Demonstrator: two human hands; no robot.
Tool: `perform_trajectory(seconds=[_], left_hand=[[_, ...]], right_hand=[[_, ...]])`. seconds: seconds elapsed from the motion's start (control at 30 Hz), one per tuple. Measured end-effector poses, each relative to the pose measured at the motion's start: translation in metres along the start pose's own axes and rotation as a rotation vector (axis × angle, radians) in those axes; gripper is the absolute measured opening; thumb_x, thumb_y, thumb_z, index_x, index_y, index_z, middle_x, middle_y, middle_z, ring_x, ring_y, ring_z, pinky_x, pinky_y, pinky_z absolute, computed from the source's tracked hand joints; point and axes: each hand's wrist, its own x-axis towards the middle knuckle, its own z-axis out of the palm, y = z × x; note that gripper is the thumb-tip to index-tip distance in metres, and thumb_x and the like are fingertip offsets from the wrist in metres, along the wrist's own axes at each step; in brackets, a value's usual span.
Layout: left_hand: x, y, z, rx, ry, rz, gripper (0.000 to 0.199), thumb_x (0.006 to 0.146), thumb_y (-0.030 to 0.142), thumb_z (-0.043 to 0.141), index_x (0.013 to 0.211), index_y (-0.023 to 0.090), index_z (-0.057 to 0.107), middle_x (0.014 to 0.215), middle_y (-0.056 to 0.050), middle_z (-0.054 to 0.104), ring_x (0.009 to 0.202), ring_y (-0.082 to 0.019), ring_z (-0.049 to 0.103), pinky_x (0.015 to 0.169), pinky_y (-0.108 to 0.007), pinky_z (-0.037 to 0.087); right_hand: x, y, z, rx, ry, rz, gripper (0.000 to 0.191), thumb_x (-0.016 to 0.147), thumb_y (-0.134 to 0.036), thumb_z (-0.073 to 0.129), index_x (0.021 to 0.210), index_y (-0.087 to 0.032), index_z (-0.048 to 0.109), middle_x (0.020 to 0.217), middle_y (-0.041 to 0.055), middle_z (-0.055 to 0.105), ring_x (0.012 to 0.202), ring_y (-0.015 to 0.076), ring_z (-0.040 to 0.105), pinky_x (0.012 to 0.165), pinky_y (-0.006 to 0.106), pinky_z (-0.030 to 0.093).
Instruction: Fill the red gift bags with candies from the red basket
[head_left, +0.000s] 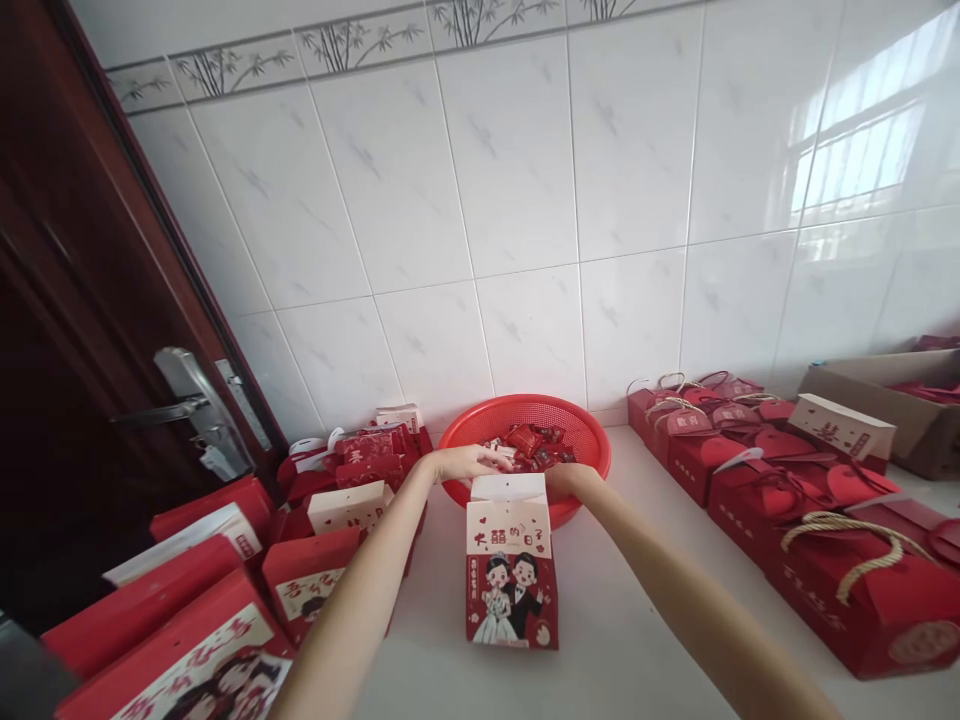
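Note:
A red plastic basket (585, 425) with a perforated wall holds several red-wrapped candies (523, 438). My left hand (466, 462) is over its left front rim, fingers stretched toward the candies with nothing visible in them. My right hand (568, 481) dips over the basket's right front side; its fingers are hidden behind a box flap. Directly before the basket stands a red and cream gift box (511, 580), upright, printed with a cartoon bride and groom. Its top flap is raised between my two hands.
On the left stand several red gift boxes (217, 640) and bags, beside a dark wooden door (97, 250) with a metal handle. Along the right are closed red boxes (810, 560) with rope handles and ribbons, then a cardboard carton (907, 410). A tiled wall (525, 200) rises behind.

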Motion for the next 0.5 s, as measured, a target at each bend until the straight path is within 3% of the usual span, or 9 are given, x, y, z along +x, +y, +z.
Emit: perform_trajectory(seconds=[0.07,0.13,0.27,0.37,0.5], left_hand=[[0.003,0.0,-0.004,-0.071,-0.201,-0.031,0.064,0.044,0.048,0.09,0.102,0.024,0.075,0.106,-0.005,0.076,0.105,-0.026,0.067,0.087,-0.032,0.051],[0.008,-0.004,-0.003,-0.101,-0.306,-0.042,0.077,0.048,0.052,0.088,0.118,0.025,0.069,0.12,-0.007,0.071,0.113,-0.026,0.065,0.088,-0.032,0.052],[0.028,-0.02,0.012,0.223,-0.121,-0.128,0.071,0.064,0.055,0.075,0.124,0.021,0.063,0.126,-0.011,0.068,0.116,-0.028,0.064,0.085,-0.032,0.054],[0.042,-0.031,0.02,0.393,-0.07,-0.185,0.071,0.055,0.044,0.083,0.118,0.018,0.065,0.121,-0.012,0.069,0.114,-0.034,0.063,0.091,-0.038,0.052],[0.044,-0.036,0.023,0.55,-0.049,-0.197,0.082,0.052,0.039,0.084,0.129,0.023,0.06,0.135,-0.012,0.063,0.124,-0.037,0.057,0.103,-0.042,0.045]], right_hand=[[-0.003,-0.004,-0.006,-0.055,-0.129,0.013,0.029,0.097,-0.034,0.06,0.122,-0.019,0.062,0.125,0.0093,0.062,0.106,0.0215,0.064,0.09,0.041,0.056],[-0.007,-0.008,-0.011,-0.088,-0.193,0.012,0.03,0.096,-0.034,0.061,0.122,-0.018,0.061,0.125,0.0096,0.062,0.107,0.022,0.064,0.09,0.043,0.055],[-0.013,-0.012,-0.019,-0.084,-0.214,0.011,0.025,0.095,-0.031,0.063,0.115,-0.017,0.064,0.12,0.0086,0.064,0.103,0.0208,0.064,0.088,0.04,0.056],[-0.013,-0.012,-0.02,-0.062,-0.211,0.019,0.022,0.091,-0.027,0.067,0.111,-0.016,0.065,0.117,0.0083,0.064,0.102,0.0205,0.064,0.086,0.039,0.055],[-0.009,-0.01,-0.019,-0.049,-0.237,0.02,0.026,0.091,-0.026,0.067,0.115,-0.016,0.063,0.118,0.0085,0.064,0.1,0.0204,0.064,0.084,0.039,0.055]])
